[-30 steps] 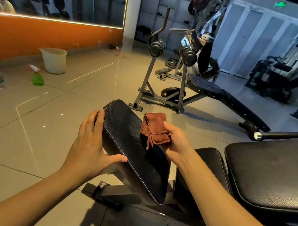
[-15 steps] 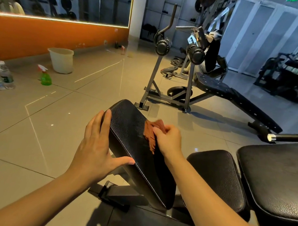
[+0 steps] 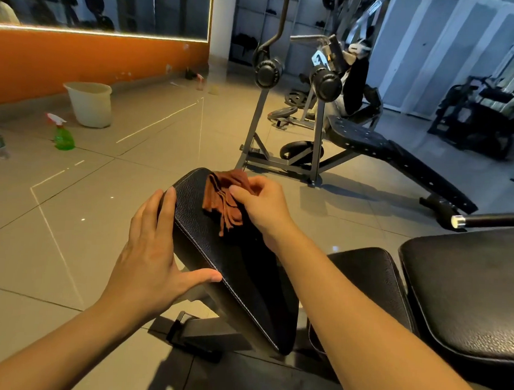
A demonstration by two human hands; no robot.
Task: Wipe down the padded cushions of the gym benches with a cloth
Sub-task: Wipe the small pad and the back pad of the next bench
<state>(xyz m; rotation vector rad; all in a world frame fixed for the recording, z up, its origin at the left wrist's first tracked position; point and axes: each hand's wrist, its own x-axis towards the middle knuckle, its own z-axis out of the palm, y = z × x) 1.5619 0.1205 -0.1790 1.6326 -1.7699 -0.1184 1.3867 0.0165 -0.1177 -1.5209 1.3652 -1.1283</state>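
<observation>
A black padded backrest cushion (image 3: 206, 242) of an inclined bench rises in front of me. A crumpled brown cloth (image 3: 224, 195) lies on its upper part. My right hand (image 3: 261, 206) grips the cloth with curled fingers and presses it on the cushion. My left hand (image 3: 151, 255) rests flat on the cushion's left edge, fingers straight, thumb on the padded face. The bench's black seat pad (image 3: 367, 276) sits behind my right forearm. A second black cushion (image 3: 469, 295) lies at the right.
A decline bench (image 3: 378, 147) with roller pads stands ahead on the tiled floor. A white bucket (image 3: 89, 103) and a green spray bottle (image 3: 63, 134) stand at the left near the orange wall. A metal bar end (image 3: 459, 221) pokes in from the right.
My right hand has carried the cloth up the cushion toward its top edge. My left hand stays on the cushion's left edge.
</observation>
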